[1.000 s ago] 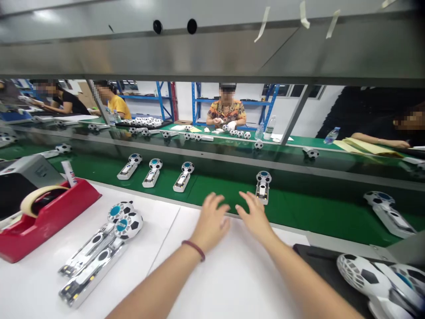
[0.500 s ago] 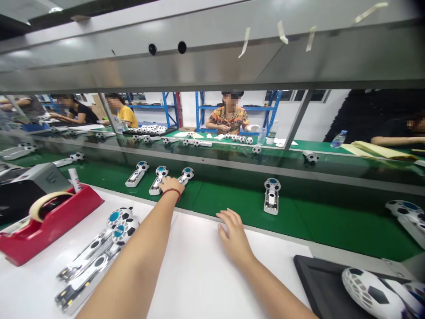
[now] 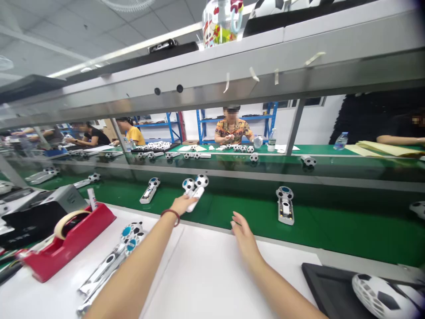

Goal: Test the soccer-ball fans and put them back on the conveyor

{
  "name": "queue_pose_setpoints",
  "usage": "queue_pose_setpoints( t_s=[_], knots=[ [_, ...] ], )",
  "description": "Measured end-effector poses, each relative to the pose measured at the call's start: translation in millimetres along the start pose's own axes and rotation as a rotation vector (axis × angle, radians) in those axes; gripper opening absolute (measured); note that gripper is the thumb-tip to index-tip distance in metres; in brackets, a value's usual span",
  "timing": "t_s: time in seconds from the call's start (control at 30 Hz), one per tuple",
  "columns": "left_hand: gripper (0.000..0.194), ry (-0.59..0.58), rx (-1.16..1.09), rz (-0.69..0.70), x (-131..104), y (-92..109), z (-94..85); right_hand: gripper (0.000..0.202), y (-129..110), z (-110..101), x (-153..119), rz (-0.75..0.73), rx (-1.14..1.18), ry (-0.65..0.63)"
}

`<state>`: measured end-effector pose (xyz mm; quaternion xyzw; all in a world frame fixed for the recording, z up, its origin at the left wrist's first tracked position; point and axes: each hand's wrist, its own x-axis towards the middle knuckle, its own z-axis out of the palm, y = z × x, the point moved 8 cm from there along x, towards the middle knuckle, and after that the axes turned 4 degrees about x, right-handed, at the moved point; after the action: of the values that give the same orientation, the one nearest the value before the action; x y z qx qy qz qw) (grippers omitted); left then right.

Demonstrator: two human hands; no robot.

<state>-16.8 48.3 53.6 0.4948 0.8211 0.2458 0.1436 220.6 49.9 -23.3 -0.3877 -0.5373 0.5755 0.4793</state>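
My left hand (image 3: 183,204) is closed around the white handle of a soccer-ball-patterned handheld fan (image 3: 198,195), over the green conveyor belt (image 3: 229,206). Its ball-shaped head points away from me. Close behind it sits another soccer-ball head (image 3: 188,184); whether my fingers touch that one too, I cannot tell. My right hand (image 3: 245,237) holds nothing, fingers apart, at the edge between the white work surface (image 3: 195,274) and the belt. Single fans with exposed handle insides lie on the belt to the left (image 3: 150,191) and to the right (image 3: 285,206).
At left stands a red tape dispenser (image 3: 71,243) beside several stacked fans (image 3: 111,261). A black tray (image 3: 318,283) at lower right carries a larger soccer-ball piece (image 3: 378,294). Overhead runs a grey shelf (image 3: 133,97). Across the belt a person (image 3: 230,128) sits handling small parts.
My left hand has picked up a fan and turned its plain white side into view. My right hand stays near the belt edge, its fingers closer together. The view has tilted upward.
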Motion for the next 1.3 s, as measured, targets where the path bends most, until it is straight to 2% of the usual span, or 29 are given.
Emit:
queue_pose_setpoints(
  t_s=[0.13, 0.2, 0.3, 0.37, 0.43, 0.5, 0.63, 0.7, 0.77, 0.87, 0.93, 1.03, 1.13, 1.23, 1.3],
  knots=[
    [0.03, 0.086, -0.026, 0.16, -70.6, 44.5, 11.6, 0.068, -40.8, 23.0, -23.5, 0.222, 0.356, 0.027],
    [0.031, 0.159, -0.023, 0.269, -106.4, 67.6, 6.5, 0.074, -69.9, 34.6, -32.4, 0.252, 0.577, -0.015],
    [0.032, 0.277, -0.016, 0.499, -148.6, 99.5, -9.6, 0.063, -99.1, 26.8, -36.9, 0.232, 0.808, -0.006],
    [0.033, 0.21, -0.101, 0.639, -162.3, 111.7, -10.5, 0.052, -106.7, 12.6, -38.2, 0.2, 0.844, -0.013],
    [0.037, 0.064, -0.294, 0.717, -165.1, 115.4, -3.9, 0.046, -107.8, -0.7, -41.3, 0.176, 0.805, -0.049],
    [0.046, -0.07, -0.568, 0.664, -157.7, 110.5, 6.3, 0.042, -104.1, -10.2, -46.3, 0.172, 0.75, -0.093],
    [0.071, -0.294, -1.155, 0.303, -138.7, 94.2, 41.9, 0.044, -90.2, -17.3, -55.0, 0.204, 0.627, -0.226],
    [0.06, -0.416, -1.294, 0.163, -139.1, 93.2, 62.2, 0.046, -80.3, -21.8, -54.7, 0.227, 0.545, -0.263],
    [0.04, -0.501, -1.333, 0.037, -142.6, 91.0, 80.2, 0.043, -68.5, -31.9, -49.8, 0.26, 0.508, -0.214],
    [0.022, -0.497, -1.377, -0.188, -143.5, 77.2, 100.8, 0.036, -50.5, -45.4, -42.6, 0.378, 0.637, -0.099],
    [0.023, -0.484, -1.402, -0.281, -139.9, 68.1, 110.4, 0.036, -42.2, -51.0, -40.9, 0.461, 0.745, -0.027],
    [0.04, -0.49, -1.394, -0.284, -130.0, 59.9, 117.7, 0.04, -37.2, -57.2, -41.2, 0.501, 0.737, 0.044],
    [0.053, -0.467, -1.3, -0.269, -124.7, 52.4, 119.2, 0.044, -37.8, -53.3, -42.7, 0.476, 0.649, -0.008],
    [0.066, -0.398, -1.167, -0.282, -126.3, 46.3, 115.4, 0.052, -42.4, -51.5, -41.1, 0.363, 0.593, -0.035],
    [0.07, -0.34, -1.095, -0.259, -126.7, 44.7, 109.7, 0.058, -45.7, -57.6, -38.7, 0.262, 0.546, 0.014]
  ],
)
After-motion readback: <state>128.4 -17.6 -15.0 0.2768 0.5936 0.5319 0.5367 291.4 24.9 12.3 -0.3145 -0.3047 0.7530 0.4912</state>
